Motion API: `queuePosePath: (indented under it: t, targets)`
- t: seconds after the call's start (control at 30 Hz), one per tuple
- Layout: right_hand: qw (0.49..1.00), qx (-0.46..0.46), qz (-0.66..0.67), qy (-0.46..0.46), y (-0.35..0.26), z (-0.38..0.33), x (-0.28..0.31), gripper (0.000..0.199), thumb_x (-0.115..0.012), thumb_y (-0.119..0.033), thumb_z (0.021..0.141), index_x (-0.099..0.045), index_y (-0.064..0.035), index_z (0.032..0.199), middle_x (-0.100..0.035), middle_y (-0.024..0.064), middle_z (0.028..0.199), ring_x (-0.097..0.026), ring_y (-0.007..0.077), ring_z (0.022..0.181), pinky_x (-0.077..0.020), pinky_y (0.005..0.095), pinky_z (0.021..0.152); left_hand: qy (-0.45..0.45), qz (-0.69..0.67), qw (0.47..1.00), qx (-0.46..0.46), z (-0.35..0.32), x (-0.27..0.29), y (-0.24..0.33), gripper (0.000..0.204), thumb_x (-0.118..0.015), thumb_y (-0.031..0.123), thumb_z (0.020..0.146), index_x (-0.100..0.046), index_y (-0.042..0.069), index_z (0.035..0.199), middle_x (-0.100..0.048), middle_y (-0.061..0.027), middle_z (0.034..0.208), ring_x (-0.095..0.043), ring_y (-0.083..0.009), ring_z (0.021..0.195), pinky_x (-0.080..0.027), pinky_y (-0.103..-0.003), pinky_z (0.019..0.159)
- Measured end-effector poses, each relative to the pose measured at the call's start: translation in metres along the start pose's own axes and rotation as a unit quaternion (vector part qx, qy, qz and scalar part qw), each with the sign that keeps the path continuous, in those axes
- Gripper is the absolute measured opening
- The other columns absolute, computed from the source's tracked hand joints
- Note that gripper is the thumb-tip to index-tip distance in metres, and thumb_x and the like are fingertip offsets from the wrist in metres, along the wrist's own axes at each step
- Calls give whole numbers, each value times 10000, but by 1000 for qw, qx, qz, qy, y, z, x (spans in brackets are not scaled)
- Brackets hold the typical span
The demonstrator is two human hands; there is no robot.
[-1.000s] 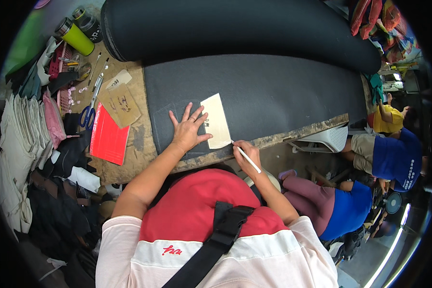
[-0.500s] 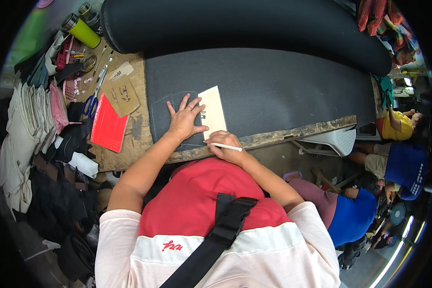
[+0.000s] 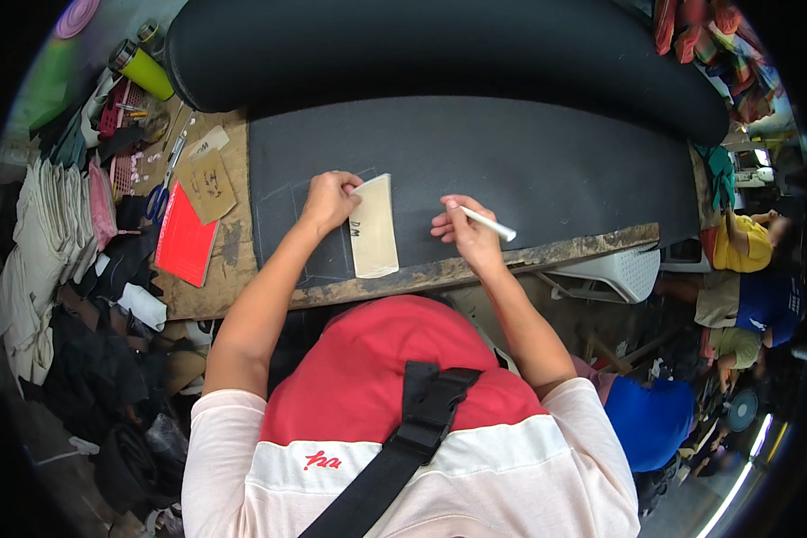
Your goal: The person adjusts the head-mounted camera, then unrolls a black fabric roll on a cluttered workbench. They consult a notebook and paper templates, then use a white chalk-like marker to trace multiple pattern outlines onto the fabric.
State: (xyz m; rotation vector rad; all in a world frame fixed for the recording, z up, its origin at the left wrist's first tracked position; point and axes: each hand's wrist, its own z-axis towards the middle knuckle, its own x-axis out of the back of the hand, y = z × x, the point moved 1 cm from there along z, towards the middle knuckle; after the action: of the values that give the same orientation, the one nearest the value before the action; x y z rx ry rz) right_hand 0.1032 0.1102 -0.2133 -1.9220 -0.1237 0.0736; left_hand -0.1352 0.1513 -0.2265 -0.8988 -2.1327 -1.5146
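Observation:
My left hand [image 3: 330,201] pinches the upper left corner of a cream card template [image 3: 377,238], which has dark handwriting along its left side. The template looks slightly tilted; I cannot tell how much of it is off the sheet. Beneath it spreads a black sheet of material [image 3: 529,170], with faint pale outlines on it left of the template and around my left hand. To the right, my right hand [image 3: 468,231] holds a white pen [image 3: 493,224] above the sheet, apart from the template. The pen's writing tip is hidden by my fingers.
A thick black roll [image 3: 439,54] lies across the table's far side. On the left are a red notebook [image 3: 186,240], brown card pieces [image 3: 212,186], blue-handled scissors [image 3: 156,203] and stacked pale cloth [image 3: 49,242]. A white plastic stool [image 3: 626,271] stands by the worn wooden edge [image 3: 511,260]. Other people work at right.
My left hand has gone from lying spread on the template to pinching its corner, and the template has shifted left. My right hand with the pen has moved right, away from the template's edge.

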Motion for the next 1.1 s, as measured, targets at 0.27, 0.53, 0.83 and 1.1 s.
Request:
queuePosePath:
  t: [0.27,0.53,0.83,1.1]
  targets:
    - [988,28,127,-85,18,23,18,483,-653,111,730,-469,-43,1149,-541,58,977,-555,95,813,-506,227,741,32,-87,933,-348,-69,-45,27,207,-764,104,662,-693,69,854,-639,-65,895,-623,-219,827,-500,-338,707]
    - [980,135,-130,-67,86,35,2,399,-629,118,734,-469,-41,1064,-539,69,998,-559,115,858,-551,249,694,89,226,967,-83,-32,-80,-31,834,-738,610,598,-497,285,1327,-232,-189,1485,-113,-385,1403,-95,-680,1030]
    - [949,235,-208,-31,34,90,0,251,-583,-221,892,-677,-1,970,-681,178,867,-667,306,767,-517,357,698,24,216,976,-19,-24,-82,-25,817,-719,587,652,-432,343,1376,-65,-193,1536,46,-391,1416,13,-703,1031]
    - [922,207,-306,-120,25,131,-24,233,-595,-220,825,-684,-20,903,-682,165,809,-667,291,751,-514,360,689,10,188,982,-6,-23,-79,-20,813,-780,486,635,-459,311,1361,-75,-197,1533,41,-400,1414,17,-706,1030]
